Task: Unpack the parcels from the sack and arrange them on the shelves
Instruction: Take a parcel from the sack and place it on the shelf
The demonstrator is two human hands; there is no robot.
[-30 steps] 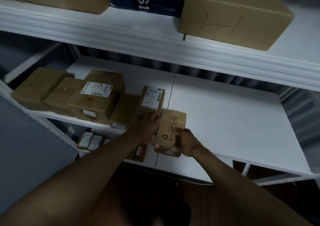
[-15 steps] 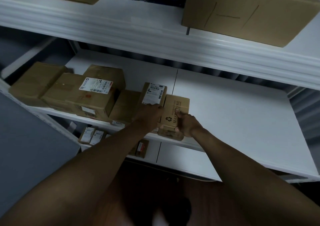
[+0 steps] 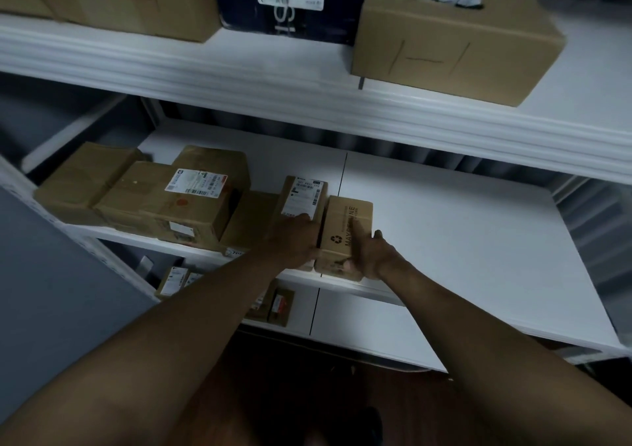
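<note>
Already a row of brown parcels [image 3: 147,199] sits along the left part of the middle shelf [image 3: 461,257], so much of the job looks done. The newest one, a small box with a recycle mark [image 3: 345,230], is on that shelf too, at the right end of the row, touching the box with a white label [image 3: 302,202] next to it. The right hand [image 3: 371,257] holds the near right corner of the small box, with one finger lying flat on top and the thumb under the near edge. The left hand [image 3: 295,240] lies flat on the labelled box, fingers straight, gripping nothing. More small parcels [image 3: 178,279] sit on the shelf below, and big boxes [image 3: 455,45] sit on the top shelf. The sack is not in view, so I cannot tell how many parcels are left. The right side of the middle shelf has room for more.
</note>
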